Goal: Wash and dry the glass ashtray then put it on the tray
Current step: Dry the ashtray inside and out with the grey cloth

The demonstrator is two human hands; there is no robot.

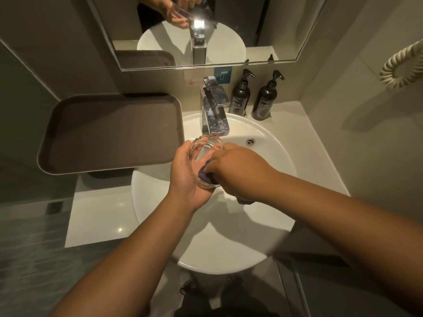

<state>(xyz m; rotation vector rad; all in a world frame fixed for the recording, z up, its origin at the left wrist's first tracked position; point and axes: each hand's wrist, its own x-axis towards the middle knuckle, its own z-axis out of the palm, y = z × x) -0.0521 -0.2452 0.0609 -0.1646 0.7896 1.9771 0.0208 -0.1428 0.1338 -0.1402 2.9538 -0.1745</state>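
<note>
Over the white sink (270,143), my left hand (185,179) cups the round clear glass ashtray (201,152) from below, tilted on its side. My right hand (240,172) grips a dark blue-grey cloth (206,175) and presses it inside the ashtray; part of the cloth hangs out under my right palm. The brown tray (109,131) lies on the counter to the left of the sink, with nothing on it. The chrome tap (215,113) stands just behind the ashtray; no running water is visible.
Two dark pump bottles (251,97) stand at the back right of the counter. A mirror (206,30) hangs above the tap. A coiled cream cord (400,67) hangs on the right wall. The white counter (100,216) extends to the front left.
</note>
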